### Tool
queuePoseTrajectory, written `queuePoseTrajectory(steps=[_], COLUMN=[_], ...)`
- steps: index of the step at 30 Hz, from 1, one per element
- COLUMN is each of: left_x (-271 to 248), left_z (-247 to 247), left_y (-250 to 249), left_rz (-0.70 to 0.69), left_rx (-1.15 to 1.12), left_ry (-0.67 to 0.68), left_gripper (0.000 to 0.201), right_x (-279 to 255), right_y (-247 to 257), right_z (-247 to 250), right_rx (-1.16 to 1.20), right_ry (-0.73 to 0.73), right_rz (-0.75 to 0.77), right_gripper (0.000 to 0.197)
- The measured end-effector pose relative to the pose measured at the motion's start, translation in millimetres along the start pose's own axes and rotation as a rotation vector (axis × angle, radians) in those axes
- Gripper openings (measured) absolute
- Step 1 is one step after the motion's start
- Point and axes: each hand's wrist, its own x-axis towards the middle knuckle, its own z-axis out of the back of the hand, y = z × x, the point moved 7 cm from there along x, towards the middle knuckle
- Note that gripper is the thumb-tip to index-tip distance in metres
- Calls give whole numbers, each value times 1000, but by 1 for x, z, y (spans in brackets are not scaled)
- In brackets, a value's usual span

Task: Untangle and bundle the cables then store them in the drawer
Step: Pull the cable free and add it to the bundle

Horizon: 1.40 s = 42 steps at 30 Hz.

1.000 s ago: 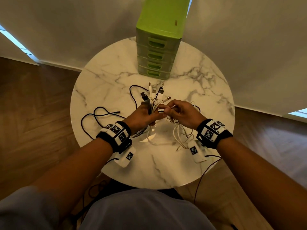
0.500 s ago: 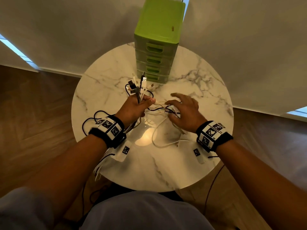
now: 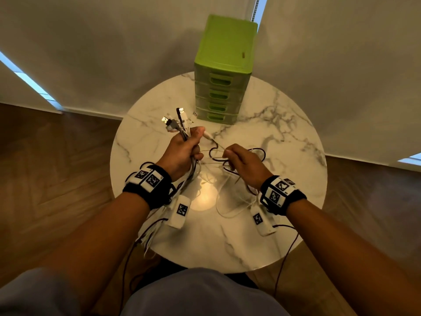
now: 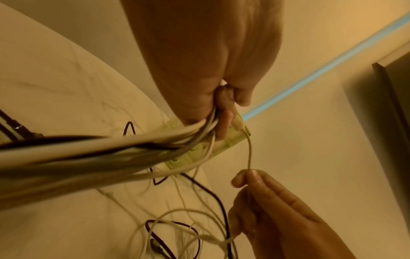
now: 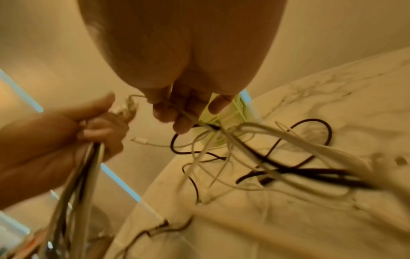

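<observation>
My left hand grips a bundle of white and black cables, plug ends sticking up above the fist; the tails hang past the wrist off the table's near edge. In the left wrist view the bundle runs from the fist toward the camera. My right hand pinches a thin white cable that runs taut up to the left thumb. Loose white and black cables lie tangled on the table under the right hand. The green drawer unit stands at the table's far side, all drawers closed.
A round white marble table holds everything, its edge close to my body. Light walls stand behind it and wooden floor lies around. Thin black wires hang from my wrist cameras below the table's near edge.
My left hand has lifted the bundle and moved a little left and up. My right hand, flat over the loose cables half a second ago, now pinches one white cable and pulls it taut.
</observation>
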Motion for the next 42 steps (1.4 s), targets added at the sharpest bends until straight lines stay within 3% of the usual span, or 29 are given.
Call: queuePoseTrajectory(steps=[4, 7, 13, 20, 23, 26, 29, 32, 34, 37, 42], left_x=[-1, -5, -17, -20, -20, -18, -18, -17, -13, -7, -8], left_z=[6, 1, -26, -21, -15, -5, -2, -2, 5, 19, 20], left_y=[1, 2, 4, -3, -12, -25, -38, -59, -77, -99, -101], left_rz=[47, 80, 101, 42, -17, -44, -56, -65, -76, -110, -162], left_rx=[-149, -163, -157, -69, 87, 123, 136, -4, -43, -77, 2], left_ry=[-5, -4, 80, 1, -39, -77, -25, 75, 99, 96, 45], left_gripper=[8, 12, 29, 43, 48, 47, 51, 51, 50, 53, 57], right_x=[8, 15, 15, 16, 16, 5, -5, -7, -10, -7, 8], right_y=[23, 46, 79, 85, 79, 55, 35, 15, 2, -14, -11], right_z=[33, 43, 0, -12, -14, -32, -45, -45, -40, -25, 6], right_rx=[175, 83, -397, -565, -391, -194, -248, -346, -372, -389, -714], right_ry=[-246, -292, -131, -60, 46, 339, 479, 544, 554, 443, 317], right_rz=[-41, 10, 188, 190, 67, -207, -259, -283, -286, -239, -222], right_gripper=[23, 20, 22, 26, 36, 49, 53, 56, 57, 48, 50])
